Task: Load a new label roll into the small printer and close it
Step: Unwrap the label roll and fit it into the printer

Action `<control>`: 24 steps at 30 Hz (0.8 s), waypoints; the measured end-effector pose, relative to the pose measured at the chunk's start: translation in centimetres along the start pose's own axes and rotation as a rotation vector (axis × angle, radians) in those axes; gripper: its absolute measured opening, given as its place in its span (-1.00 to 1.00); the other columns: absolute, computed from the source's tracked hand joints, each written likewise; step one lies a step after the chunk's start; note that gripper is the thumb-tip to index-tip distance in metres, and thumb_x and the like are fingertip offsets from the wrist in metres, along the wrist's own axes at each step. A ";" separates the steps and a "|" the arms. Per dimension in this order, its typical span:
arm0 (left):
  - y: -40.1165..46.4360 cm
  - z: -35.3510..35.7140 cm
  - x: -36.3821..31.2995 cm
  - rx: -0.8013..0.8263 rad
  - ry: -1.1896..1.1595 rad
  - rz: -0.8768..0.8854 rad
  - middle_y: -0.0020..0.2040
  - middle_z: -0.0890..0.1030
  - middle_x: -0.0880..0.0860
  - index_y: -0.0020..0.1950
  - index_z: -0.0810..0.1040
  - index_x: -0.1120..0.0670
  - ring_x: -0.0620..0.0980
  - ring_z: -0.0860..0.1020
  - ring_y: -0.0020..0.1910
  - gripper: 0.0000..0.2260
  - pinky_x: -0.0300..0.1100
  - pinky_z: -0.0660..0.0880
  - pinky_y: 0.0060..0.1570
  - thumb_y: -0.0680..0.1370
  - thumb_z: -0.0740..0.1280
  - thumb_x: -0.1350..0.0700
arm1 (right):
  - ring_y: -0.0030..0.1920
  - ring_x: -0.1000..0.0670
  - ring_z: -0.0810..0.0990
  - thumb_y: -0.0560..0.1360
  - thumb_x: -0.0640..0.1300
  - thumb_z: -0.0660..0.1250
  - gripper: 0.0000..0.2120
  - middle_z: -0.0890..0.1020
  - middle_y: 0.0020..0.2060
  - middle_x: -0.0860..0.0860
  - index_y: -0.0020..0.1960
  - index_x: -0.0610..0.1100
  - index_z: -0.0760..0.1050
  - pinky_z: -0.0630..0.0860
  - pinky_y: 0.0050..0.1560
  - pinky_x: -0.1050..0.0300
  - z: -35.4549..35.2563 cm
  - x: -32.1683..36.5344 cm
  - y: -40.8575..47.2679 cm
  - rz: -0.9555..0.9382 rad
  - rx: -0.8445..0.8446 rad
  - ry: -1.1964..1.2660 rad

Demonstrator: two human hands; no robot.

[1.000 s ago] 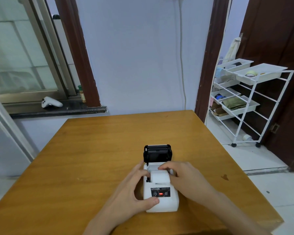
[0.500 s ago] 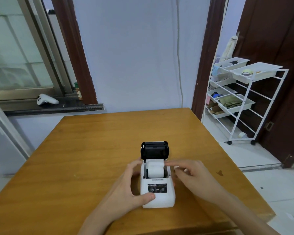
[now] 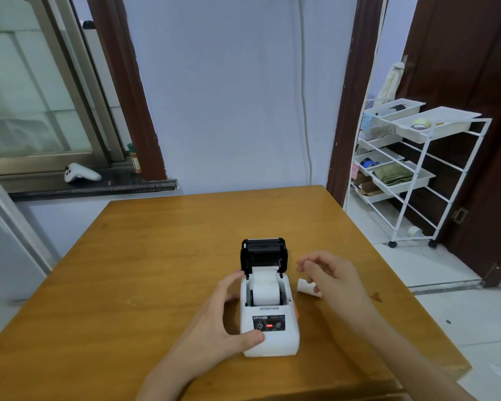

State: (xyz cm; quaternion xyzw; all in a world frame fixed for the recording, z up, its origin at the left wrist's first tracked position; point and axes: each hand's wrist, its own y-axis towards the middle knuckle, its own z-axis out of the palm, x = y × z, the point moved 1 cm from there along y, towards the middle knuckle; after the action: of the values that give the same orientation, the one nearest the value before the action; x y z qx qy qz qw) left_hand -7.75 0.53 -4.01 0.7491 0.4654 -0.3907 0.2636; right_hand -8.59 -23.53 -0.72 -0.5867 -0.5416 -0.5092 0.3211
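Observation:
A small white label printer (image 3: 269, 337) sits on the wooden table (image 3: 156, 256), its black lid (image 3: 263, 254) standing open at the back. A white label roll (image 3: 266, 287) lies in the open bay. My left hand (image 3: 220, 319) grips the printer's left side, thumb on the front panel near a lit red light. My right hand (image 3: 333, 276) hovers just right of the printer, fingers loosely curled and holding nothing. A small white paper piece (image 3: 305, 287) lies on the table partly under that hand.
A white wire trolley (image 3: 411, 175) with trays stands in the doorway at the right. On the window ledge at the left lie a white controller (image 3: 81, 173) and a small bottle (image 3: 135, 160). The table's right edge is close to my right arm.
My right hand has lifted off the roll bay and drawn away to the right. The small white paper piece now lies on the table beside the printer. The left hand keeps its hold.

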 end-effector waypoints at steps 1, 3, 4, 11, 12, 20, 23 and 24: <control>0.0 0.0 0.0 0.000 0.000 0.003 0.39 0.32 -0.44 0.34 0.03 -0.62 -0.35 0.33 0.43 -0.15 -0.07 0.31 0.46 0.24 0.52 -0.37 | -0.28 0.12 0.51 0.55 -0.23 0.31 -0.79 0.67 -0.25 0.02 -0.14 0.01 0.64 0.48 -0.23 0.22 0.3 0.2 0.0 -0.018 0.024 -0.017; 0.1 0.0 0.0 0.002 -0.005 0.012 0.38 0.33 -0.45 0.32 0.04 -0.64 -0.38 0.33 0.42 -0.16 -0.09 0.32 0.46 0.23 0.52 -0.38 | -0.34 0.16 0.45 0.52 -0.20 0.36 -0.84 0.62 -0.32 0.03 -0.07 0.04 0.63 0.44 -0.27 0.30 1.0 0.6 0.0 -0.068 0.083 -0.085; 0.1 0.0 0.1 0.002 -0.006 0.013 0.38 0.33 -0.45 0.32 0.04 -0.64 -0.37 0.33 0.42 -0.16 -0.09 0.32 0.46 0.22 0.52 -0.39 | -0.36 0.18 0.43 0.51 -0.17 0.38 -0.86 0.59 -0.34 0.02 -0.01 0.05 0.62 0.43 -0.27 0.30 1.3 0.8 0.1 -0.091 0.114 -0.137; 0.2 0.0 0.3 0.009 -0.003 0.018 0.40 0.36 -0.40 0.38 0.05 -0.57 -0.42 0.34 0.39 -0.15 -0.15 0.33 0.43 0.26 0.52 -0.34 | -0.37 0.15 0.41 0.53 -0.03 0.35 -0.92 0.45 -0.41 0.12 -0.04 0.09 0.63 0.50 -0.21 0.05 2.5 1.4 1.2 -0.207 0.153 -0.392; 0.2 0.0 0.3 0.007 0.002 0.020 0.41 0.36 -0.40 0.37 0.05 -0.58 -0.40 0.34 0.40 -0.15 -0.15 0.33 0.43 0.26 0.52 -0.34 | -0.34 0.14 0.41 0.53 -0.04 0.35 -0.91 0.46 -0.36 0.13 -0.09 0.09 0.63 0.49 -0.23 0.10 2.4 1.5 1.1 -0.219 0.145 -0.386; 0.3 0.0 0.5 0.019 0.028 0.053 0.48 0.31 -0.36 0.36 0.06 -0.62 -0.42 0.28 0.44 -0.18 -0.20 0.30 0.39 0.27 0.50 -0.37 | 0.13 0.23 0.48 0.51 -0.07 0.39 -0.91 0.53 0.07 0.30 -0.04 0.06 0.67 0.39 0.13 0.34 2.2 -0.5 -2.6 -0.220 0.217 -0.317; 0.5 0.1 0.7 0.041 0.083 0.134 0.56 0.02 -0.47 0.40 0.12 -0.59 -0.36 0.14 0.55 -0.22 -0.12 0.22 0.51 0.27 0.44 -0.48 | 0.20 0.29 0.44 0.51 -0.08 0.39 -0.90 0.55 0.12 0.32 -0.03 0.05 0.69 0.36 0.22 0.34 2.4 -0.7 -3.2 -0.185 0.223 -0.306; 0.5 0.1 0.8 0.048 0.099 0.153 0.54 -0.05 -0.51 0.40 0.15 -0.58 -0.39 0.09 0.55 -0.24 -0.13 0.20 0.50 0.27 0.40 -0.52 | 0.20 0.31 0.43 0.51 -0.08 0.39 -0.89 0.56 0.11 0.32 -0.03 0.04 0.69 0.36 0.21 0.37 2.5 -0.7 -3.3 -0.180 0.225 -0.298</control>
State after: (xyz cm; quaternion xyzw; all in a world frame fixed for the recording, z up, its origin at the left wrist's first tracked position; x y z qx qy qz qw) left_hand -7.12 0.62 -4.77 0.8070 0.4100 -0.3430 0.2510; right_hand -11.13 -20.78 -2.63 -0.5651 -0.6868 -0.3799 0.2540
